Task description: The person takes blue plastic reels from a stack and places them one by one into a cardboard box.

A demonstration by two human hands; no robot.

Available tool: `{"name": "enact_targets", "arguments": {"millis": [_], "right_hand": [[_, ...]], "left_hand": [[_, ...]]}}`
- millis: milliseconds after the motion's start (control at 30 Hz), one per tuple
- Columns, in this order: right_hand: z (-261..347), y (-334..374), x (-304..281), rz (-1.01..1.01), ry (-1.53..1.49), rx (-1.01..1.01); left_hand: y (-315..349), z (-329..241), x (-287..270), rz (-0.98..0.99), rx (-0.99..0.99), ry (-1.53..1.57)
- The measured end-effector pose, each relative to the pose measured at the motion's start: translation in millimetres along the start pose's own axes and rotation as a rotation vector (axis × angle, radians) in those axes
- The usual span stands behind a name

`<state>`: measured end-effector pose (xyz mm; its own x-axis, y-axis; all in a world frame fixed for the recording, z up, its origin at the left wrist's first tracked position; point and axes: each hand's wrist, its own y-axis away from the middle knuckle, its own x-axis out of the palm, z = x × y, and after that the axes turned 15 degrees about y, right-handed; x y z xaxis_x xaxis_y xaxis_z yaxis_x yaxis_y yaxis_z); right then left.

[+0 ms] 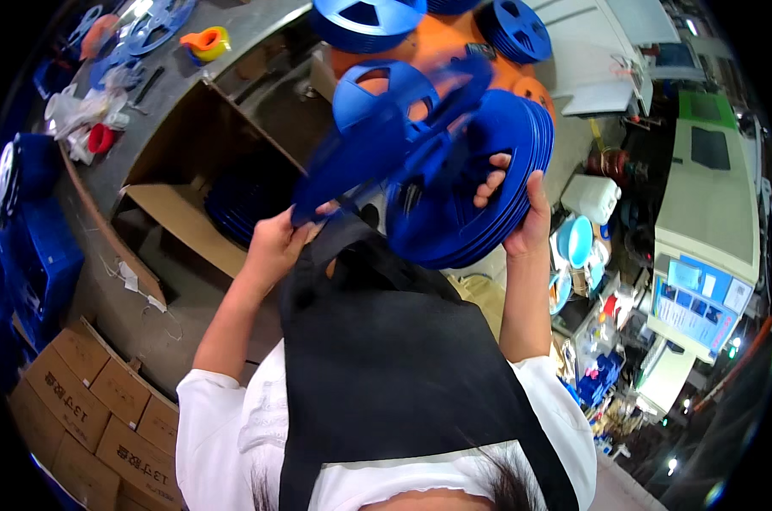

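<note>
My right hand (522,209) grips a stack of blue plastic reels (454,226), its fingers curled through an opening in the discs. The stack is held up in front of my apron, tilted. With my left hand (277,243) I pinch the rim of another blue reel (356,157), smeared by motion. That reel overlaps the left side of the stack in view; whether the two touch I cannot tell. Below and left of it, an open cardboard box (177,230) has more blue reels (237,209) inside.
Further blue reels (369,21) stand in stacks on an orange surface (433,38) ahead. A grey table (160,77) at the left bears tape rolls (205,44) and plastic bags. Cardboard cartons (79,396) are piled lower left. A large machine (705,200) stands at right.
</note>
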<state>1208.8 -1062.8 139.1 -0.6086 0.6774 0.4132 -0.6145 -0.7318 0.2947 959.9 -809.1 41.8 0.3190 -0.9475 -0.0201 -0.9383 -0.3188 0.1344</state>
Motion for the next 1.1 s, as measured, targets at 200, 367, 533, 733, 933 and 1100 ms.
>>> {"name": "enact_targets", "arguments": {"millis": [200,367,533,733,933,1100], "right_hand": [[-17,1,11,-0.244,0.157,0.141],[-21,6,18,-0.300,0.136,0.166],[-31,6,22,-0.258,0.078,0.182],[-37,6,36,-0.266,0.120,0.192],[-43,9,41,-0.238,0.108,0.187],[-45,16,45,-0.226,0.118,0.167]], "left_hand": [[61,25,-21,-0.209,-0.299,1.109],[97,45,-32,-0.282,-0.268,1.218],[116,52,-35,-0.370,-0.259,1.231],[137,48,-55,-0.667,-0.292,0.928],[155,130,-76,-0.821,-0.430,-0.183],[124,185,-82,-0.972,-0.767,-0.456]]}}
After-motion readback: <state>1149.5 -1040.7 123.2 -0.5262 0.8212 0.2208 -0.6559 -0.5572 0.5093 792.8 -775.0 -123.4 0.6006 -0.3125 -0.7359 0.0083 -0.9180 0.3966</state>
